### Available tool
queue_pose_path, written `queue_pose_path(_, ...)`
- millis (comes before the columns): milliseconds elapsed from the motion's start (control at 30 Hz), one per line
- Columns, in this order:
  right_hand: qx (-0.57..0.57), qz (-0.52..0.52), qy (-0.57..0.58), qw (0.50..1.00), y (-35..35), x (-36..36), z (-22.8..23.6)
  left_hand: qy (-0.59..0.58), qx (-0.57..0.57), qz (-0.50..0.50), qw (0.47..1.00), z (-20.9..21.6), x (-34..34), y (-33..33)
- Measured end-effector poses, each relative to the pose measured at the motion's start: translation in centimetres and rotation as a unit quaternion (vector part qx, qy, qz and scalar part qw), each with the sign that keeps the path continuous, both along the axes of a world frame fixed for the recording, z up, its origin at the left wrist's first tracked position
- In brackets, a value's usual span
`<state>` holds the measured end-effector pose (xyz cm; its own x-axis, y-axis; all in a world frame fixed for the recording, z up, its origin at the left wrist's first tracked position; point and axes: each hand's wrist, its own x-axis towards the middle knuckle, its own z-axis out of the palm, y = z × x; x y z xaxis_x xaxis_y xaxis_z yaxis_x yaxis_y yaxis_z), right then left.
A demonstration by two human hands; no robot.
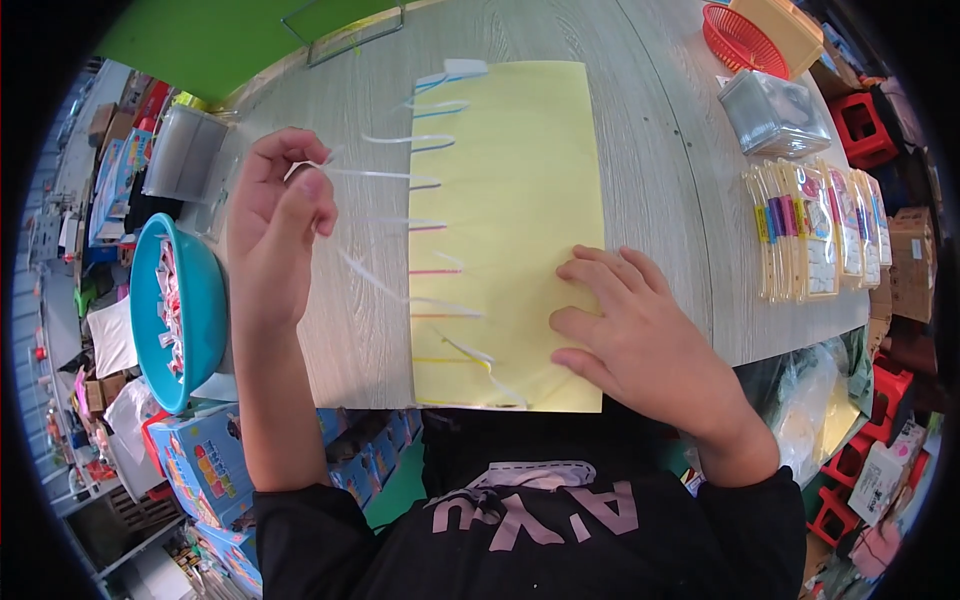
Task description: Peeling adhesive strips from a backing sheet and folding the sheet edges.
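Note:
A yellow sheet [520, 220] lies lengthwise on the table in front of me. Several thin coloured lines run in from its left edge, with narrow white strips [385, 139] curling up off them and hanging past that edge. My left hand [285, 205] is raised left of the sheet, thumb and fingers pinched together. A thin white strip [372, 174] runs from these fingers to the sheet; its end in the grip is hard to make out. On the sheet's right edge rests my right hand [635, 335], fingers spread, holding nothing. A small white piece [465, 68] sits at the sheet's top left corner.
At the left table edge is a teal basin [205, 310] with small white and red pieces inside. A clear plastic box [185, 152] stands behind it. To the right are packaged sets [815, 230], a stack of clear cases [775, 115] and a red basket [740, 40].

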<state>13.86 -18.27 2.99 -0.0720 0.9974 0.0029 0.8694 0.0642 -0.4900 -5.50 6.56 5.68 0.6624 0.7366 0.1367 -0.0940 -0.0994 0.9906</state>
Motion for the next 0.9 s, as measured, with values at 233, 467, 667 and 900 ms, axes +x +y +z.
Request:
queue_pose_path(233, -0.008, -0.048, -0.066, 0.997, -0.2, -1.2, -0.2, 0.075, 0.249, 0.025, 0.965, 0.0, 0.3, 0.3)
queue_pose_path(467, -0.016, -0.055, -0.049, 0.997, -1.5, 1.0, -0.1, 0.292, 0.466, 0.055, 0.833, 1.3, -1.1, 3.4)
queue_pose_path(667, -0.033, -0.041, -0.054, 0.997, -2.0, 2.0, 0.7, 0.34, 0.516, -0.021, 0.786, -1.0, -0.5, 4.1)
queue_pose_path(900, -0.033, -0.055, -0.061, 0.996, -1.7, 2.1, 0.7, 0.322, 0.587, 0.061, 0.74, -1.1, -0.4, 2.2)
